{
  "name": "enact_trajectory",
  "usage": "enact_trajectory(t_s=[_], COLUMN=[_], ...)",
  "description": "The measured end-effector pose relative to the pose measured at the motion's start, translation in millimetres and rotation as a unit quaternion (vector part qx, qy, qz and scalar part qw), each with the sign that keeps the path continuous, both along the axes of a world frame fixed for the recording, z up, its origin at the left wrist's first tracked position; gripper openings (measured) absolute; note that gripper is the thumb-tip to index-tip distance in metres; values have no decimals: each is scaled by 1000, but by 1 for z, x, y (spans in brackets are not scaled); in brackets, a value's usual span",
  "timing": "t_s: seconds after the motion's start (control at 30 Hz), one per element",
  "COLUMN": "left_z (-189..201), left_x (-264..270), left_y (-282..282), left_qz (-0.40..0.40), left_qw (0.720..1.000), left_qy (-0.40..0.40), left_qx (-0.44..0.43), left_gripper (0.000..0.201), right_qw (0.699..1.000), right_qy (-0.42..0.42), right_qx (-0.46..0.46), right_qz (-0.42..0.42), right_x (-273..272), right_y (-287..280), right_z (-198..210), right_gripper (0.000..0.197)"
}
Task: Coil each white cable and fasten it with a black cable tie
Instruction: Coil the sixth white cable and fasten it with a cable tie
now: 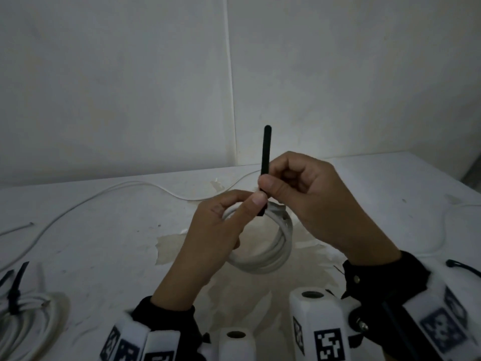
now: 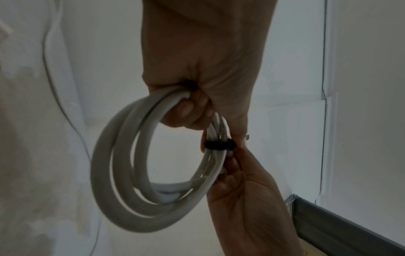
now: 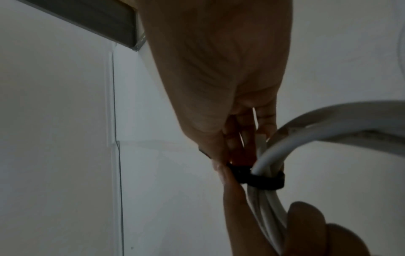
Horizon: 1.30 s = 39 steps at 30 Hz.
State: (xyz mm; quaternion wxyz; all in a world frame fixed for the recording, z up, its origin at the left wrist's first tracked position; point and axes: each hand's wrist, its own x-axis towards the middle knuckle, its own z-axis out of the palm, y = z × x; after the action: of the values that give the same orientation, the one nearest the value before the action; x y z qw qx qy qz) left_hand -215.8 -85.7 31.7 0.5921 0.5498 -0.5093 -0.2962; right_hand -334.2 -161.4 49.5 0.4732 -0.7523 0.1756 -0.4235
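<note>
A coiled white cable [image 1: 273, 246] is held up above the table between both hands. My left hand [image 1: 250, 204] grips the top of the coil [image 2: 122, 173], fingers curled through its loops [image 2: 192, 112], thumb against the tie's head. A black cable tie [image 1: 266, 152] is wrapped round the bundled strands [image 2: 217, 145], its free tail standing straight up. My right hand [image 1: 270, 183] pinches that tail just above the head. In the right wrist view the band [image 3: 258, 178] sits tight around the strands beside the right hand [image 3: 228, 155].
A coil [image 1: 28, 308] bound with a black tie [image 1: 15, 290] lies at the near left. A loose white cable [image 1: 130, 183] runs across the far side of the table [image 1: 104, 243], and another curves at the right [image 1: 442, 230]. A black tie [image 1: 460, 267] lies at the right edge.
</note>
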Motion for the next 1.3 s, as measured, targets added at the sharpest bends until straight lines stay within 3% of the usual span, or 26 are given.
enact_trajectory(t_s=[0.23, 0.5, 0.7, 0.77, 0.87, 0.97, 1.07, 1.2, 1.3], left_z=[-4, -4, 3, 4, 6, 6, 5, 3, 0], left_x=[-6, -10, -3, 3, 12, 14, 13, 25, 33], left_y=[-2, -3, -3, -3, -2, 0, 1, 9, 26], left_qz=[-3, -31, -4, 29, 59, 65, 49, 47, 20], left_qw=[1000, 999, 1000, 998, 991, 986, 991, 997, 998], left_qy=[28, 30, 6, 41, 107, 133, 103, -25, -52], left_qx=[3, 13, -15, -33, -63, -77, -71, -48, -22], left_gripper=[32, 21, 22, 29, 26, 25, 27, 24, 22], right_qw=[995, 991, 995, 998, 997, 996, 998, 999, 998], right_qy=[4, -40, -67, -26, 65, 86, 66, 34, 38], right_qx=[-77, -46, -49, -39, -28, -16, 0, 29, 42], right_qz=[-67, -118, -60, -33, -4, 31, 13, -11, -23], right_x=[5, 4, 7, 9, 12, 16, 17, 17, 20], right_y=[5, 0, -1, -2, -3, 2, 3, 3, 7], right_z=[-4, -4, -5, -6, -13, -16, -16, -15, -14], right_gripper=[13, 20, 13, 11, 25, 28, 26, 26, 25])
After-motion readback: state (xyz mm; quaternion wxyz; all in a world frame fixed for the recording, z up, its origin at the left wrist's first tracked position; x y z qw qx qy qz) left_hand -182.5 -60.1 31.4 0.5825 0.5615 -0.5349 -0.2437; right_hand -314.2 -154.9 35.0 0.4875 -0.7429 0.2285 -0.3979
